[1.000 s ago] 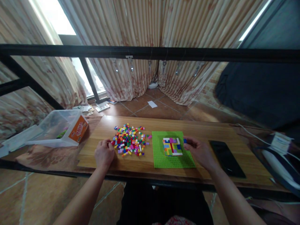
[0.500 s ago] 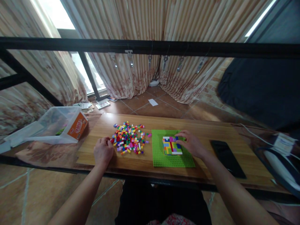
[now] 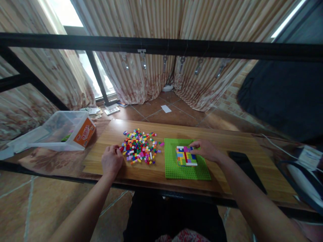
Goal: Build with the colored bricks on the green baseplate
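Open along the far strip of the brown wooden surface, behind the flat green studded baseplate. Narrow between that and the loose heap of small multicoloured plastic bricks, pinched by stray pink bricks. Blocked on the baseplate by a low multicoloured plastic block and the right hand, left of the heap by the left hand, farther right by a flat black rectangular device.

Head view faces forward and down, seemingly near the tabletop.
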Available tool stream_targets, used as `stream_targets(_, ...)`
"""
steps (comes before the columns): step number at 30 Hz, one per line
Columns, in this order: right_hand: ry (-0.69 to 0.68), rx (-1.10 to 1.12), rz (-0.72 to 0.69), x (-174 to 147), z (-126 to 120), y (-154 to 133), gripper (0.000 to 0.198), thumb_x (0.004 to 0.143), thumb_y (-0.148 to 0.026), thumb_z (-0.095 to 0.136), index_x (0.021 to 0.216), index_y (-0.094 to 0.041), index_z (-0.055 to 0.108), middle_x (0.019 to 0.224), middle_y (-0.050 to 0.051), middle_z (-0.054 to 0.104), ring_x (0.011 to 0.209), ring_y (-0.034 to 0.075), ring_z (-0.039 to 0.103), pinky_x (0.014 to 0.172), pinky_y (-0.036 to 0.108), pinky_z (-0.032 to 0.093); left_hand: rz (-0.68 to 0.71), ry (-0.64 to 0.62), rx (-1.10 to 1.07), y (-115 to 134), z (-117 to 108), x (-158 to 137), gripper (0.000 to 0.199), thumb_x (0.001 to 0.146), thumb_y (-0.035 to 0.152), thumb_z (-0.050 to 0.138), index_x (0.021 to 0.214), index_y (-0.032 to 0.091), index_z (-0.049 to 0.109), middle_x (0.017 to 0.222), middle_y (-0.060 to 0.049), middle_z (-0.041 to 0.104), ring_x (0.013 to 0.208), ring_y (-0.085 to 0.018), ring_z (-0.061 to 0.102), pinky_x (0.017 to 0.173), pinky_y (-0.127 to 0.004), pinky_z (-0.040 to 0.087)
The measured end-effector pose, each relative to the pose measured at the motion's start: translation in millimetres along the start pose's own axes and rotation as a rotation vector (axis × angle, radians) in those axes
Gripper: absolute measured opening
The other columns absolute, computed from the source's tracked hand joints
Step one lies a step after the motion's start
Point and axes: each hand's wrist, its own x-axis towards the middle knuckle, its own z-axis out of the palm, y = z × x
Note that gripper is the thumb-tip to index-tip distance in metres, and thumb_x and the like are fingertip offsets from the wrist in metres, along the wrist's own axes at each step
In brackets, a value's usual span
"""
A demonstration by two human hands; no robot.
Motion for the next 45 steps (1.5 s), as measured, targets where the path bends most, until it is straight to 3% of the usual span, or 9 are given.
stream_targets(6, -0.245, 0.029, -0.008, 15, -18, -4, 0.025, 0.067, -0.041, 0.065, 0.078, -0.021, 0.076, 0.054, -0.005, 0.059, 0.055, 0.011, 0.046, 0.056, 0.023, 0.030, -0.015, -0.013, -0.006, 1, -1, 0, 0.027, 0.088, 0.028, 0.042, 0.100, 0.020, 0.065, 0.103, -0.009, 0.063, 0.091, -0.022, 0.060, 0.080, -0.032, 0.045)
stream_targets(15, -0.346, 0.014, -0.075, 19, -24, -7, 0.023, 0.067, -0.038, 0.060, 0.062, -0.018, 0.069, 0.052, -0.005, 0.052, 0.053, 0.010, 0.043, 0.054, 0.023, 0.029, -0.010, -0.020, -0.006, 4, -6, -1, 0.027, 0.088, 0.027, 0.041, 0.100, 0.019, 0.064, 0.103, -0.009, 0.064, 0.091, -0.023, 0.061, 0.080, -0.032, 0.045)
stream_targets(17, -0.287, 0.039, -0.040, 15, -22, -4, 0.023, 0.066, -0.039, 0.064, 0.069, -0.018, 0.071, 0.060, -0.003, 0.060, 0.058, 0.012, 0.050, 0.057, 0.024, 0.035, -0.012, -0.025, -0.001, 5, -6, -1, 0.027, 0.088, 0.027, 0.041, 0.101, 0.019, 0.064, 0.104, -0.009, 0.064, 0.091, -0.023, 0.061, 0.079, -0.032, 0.045)
stream_targets(21, 0.046, 0.198, 0.108, 0, -22, 6, 0.045, 0.061, -0.044, 0.072, 0.098, -0.018, 0.072, 0.091, 0.007, 0.071, 0.078, 0.020, 0.062, 0.069, 0.030, 0.046, -0.016, -0.033, 0.009, 4, -5, -1, 0.027, 0.089, 0.026, 0.041, 0.100, 0.019, 0.064, 0.104, -0.010, 0.063, 0.091, -0.023, 0.061, 0.079, -0.033, 0.045)
stream_targets(25, 0.313, 0.434, 0.209, -25, -19, 11, 0.043, 0.069, -0.050, 0.066, 0.097, -0.018, 0.071, 0.090, 0.008, 0.072, 0.079, 0.021, 0.064, 0.065, 0.031, 0.049, -0.005, -0.022, 0.002, 2, -3, -1, 0.027, 0.089, 0.026, 0.041, 0.100, 0.019, 0.064, 0.102, -0.010, 0.063, 0.093, -0.023, 0.061, 0.080, -0.033, 0.044)
stream_targets(29, 0.407, 0.588, 0.265, -51, 1, -4, 0.039, 0.070, -0.050, 0.066, 0.091, -0.018, 0.072, 0.083, 0.006, 0.073, 0.073, 0.019, 0.063, 0.064, 0.031, 0.050, 0.005, -0.013, -0.008, 0, -1, -1, 0.027, 0.089, 0.025, 0.040, 0.099, 0.019, 0.064, 0.101, -0.009, 0.064, 0.092, -0.022, 0.061, 0.080, -0.033, 0.044)
stream_targets(34, 0.444, 0.659, 0.257, -73, 47, -50, 0.038, 0.074, -0.051, 0.063, 0.088, -0.018, 0.073, 0.087, 0.007, 0.073, 0.078, 0.021, 0.065, 0.072, 0.034, 0.051, 0.006, -0.009, -0.005, 0, 0, -2, 0.026, 0.090, 0.025, 0.040, 0.098, 0.019, 0.064, 0.099, -0.008, 0.064, 0.092, -0.023, 0.061, 0.080, -0.033, 0.044)
stream_targets(39, 0.293, 0.568, 0.091, -77, 86, -99, 0.029, 0.083, -0.046, 0.056, 0.090, -0.023, 0.072, 0.093, 0.005, 0.072, 0.089, 0.022, 0.065, 0.082, 0.036, 0.049, -0.019, -0.033, -0.003, 2, -2, -3, 0.023, 0.090, 0.024, 0.042, 0.096, 0.020, 0.064, 0.099, -0.007, 0.064, 0.092, -0.022, 0.061, 0.079, -0.032, 0.043)
stream_targets(45, 0.233, 0.427, -0.089, -54, 110, -138, 0.024, 0.088, -0.035, 0.049, 0.089, -0.023, 0.070, 0.091, 0.004, 0.069, 0.083, 0.020, 0.064, 0.077, 0.033, 0.048, -0.021, -0.020, -0.030, 2, -1, -4, 0.022, 0.090, 0.023, 0.042, 0.098, 0.020, 0.063, 0.099, -0.007, 0.064, 0.091, -0.021, 0.060, 0.079, -0.032, 0.042)
